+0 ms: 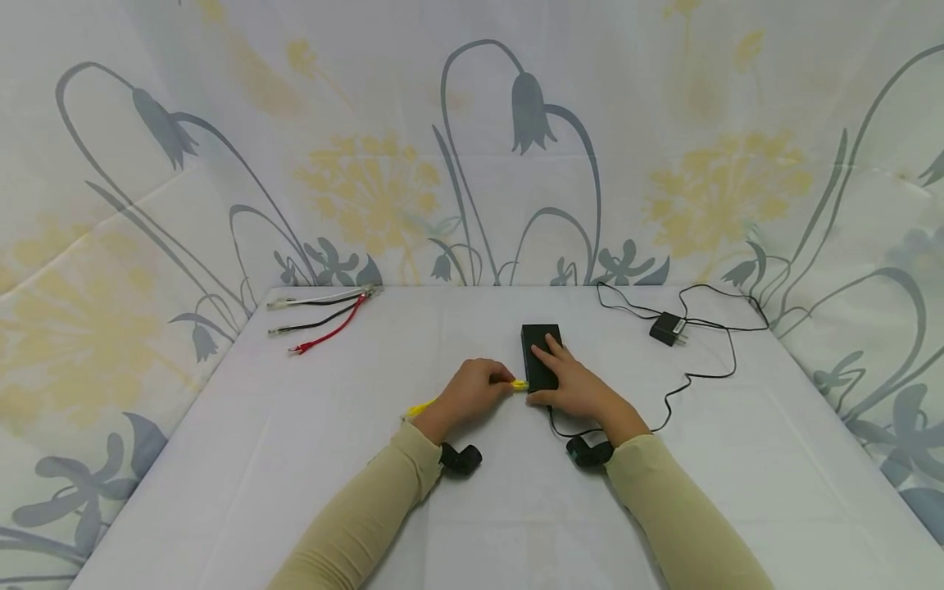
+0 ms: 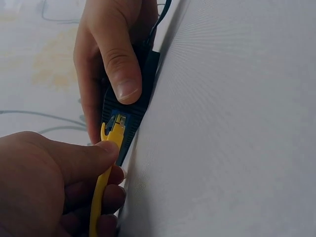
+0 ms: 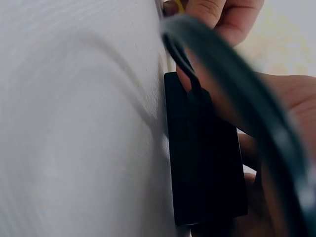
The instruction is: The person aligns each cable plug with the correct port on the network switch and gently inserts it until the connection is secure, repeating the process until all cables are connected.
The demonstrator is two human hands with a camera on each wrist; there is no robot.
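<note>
My left hand (image 1: pixel 470 393) pinches a yellow network cable (image 2: pixel 101 192) just behind its clear plug (image 2: pixel 118 123). In the left wrist view, the plug's tip is at a port in the ribbed side of a black box (image 1: pixel 540 352), probably a network switch; how deep it sits I cannot tell. My right hand (image 1: pixel 583 392) holds that box, thumb on one side and fingers on the other, covering part of it. A thin black power cord (image 3: pixel 242 84) runs into the box's near end. More yellow cable lies behind the left wrist.
At the back left lie several short cables, among them a red cable (image 1: pixel 332 332) and a black cable (image 1: pixel 313 325). A black power adapter (image 1: pixel 667 329) with its looping cord is at the back right. A flower-patterned cloth (image 1: pixel 487 205) hangs behind the white table (image 1: pixel 509 524).
</note>
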